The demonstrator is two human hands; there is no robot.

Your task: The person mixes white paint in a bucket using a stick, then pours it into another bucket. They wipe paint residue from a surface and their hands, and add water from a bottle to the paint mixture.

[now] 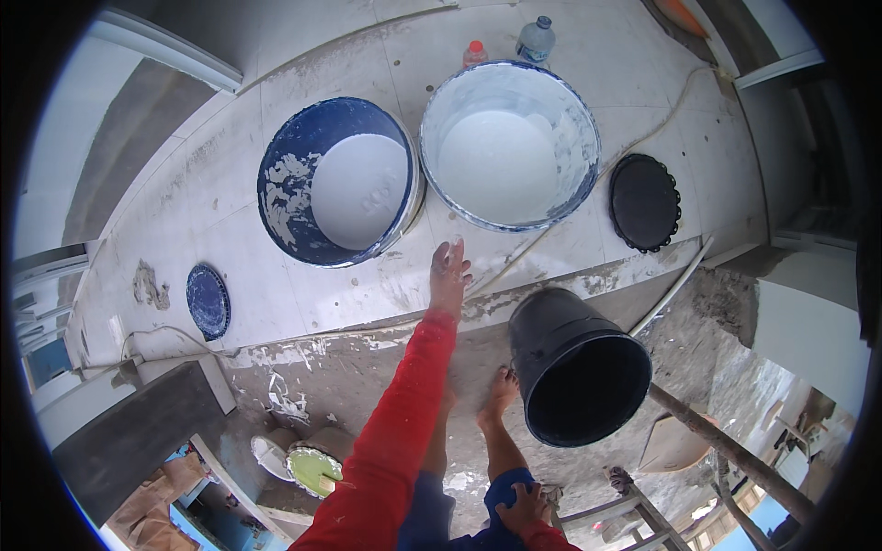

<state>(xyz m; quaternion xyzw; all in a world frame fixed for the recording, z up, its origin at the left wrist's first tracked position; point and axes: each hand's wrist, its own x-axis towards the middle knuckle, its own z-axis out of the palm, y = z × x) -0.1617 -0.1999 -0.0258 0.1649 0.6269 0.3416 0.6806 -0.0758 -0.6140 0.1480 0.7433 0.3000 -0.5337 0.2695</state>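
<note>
The left hand (448,274) can pass over the rims into either the blue bucket (301,138) or the pale bucket (577,138), but hardly between them; the black bucket (548,335) blocks the lower right.

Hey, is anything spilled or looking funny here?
Yes. White splatters mark the grey floor left of the red sleeve; they look like spills. A brownish-grey patch also dirties the white tiles, left of the blue lid, standing out against the paler surface.
</note>
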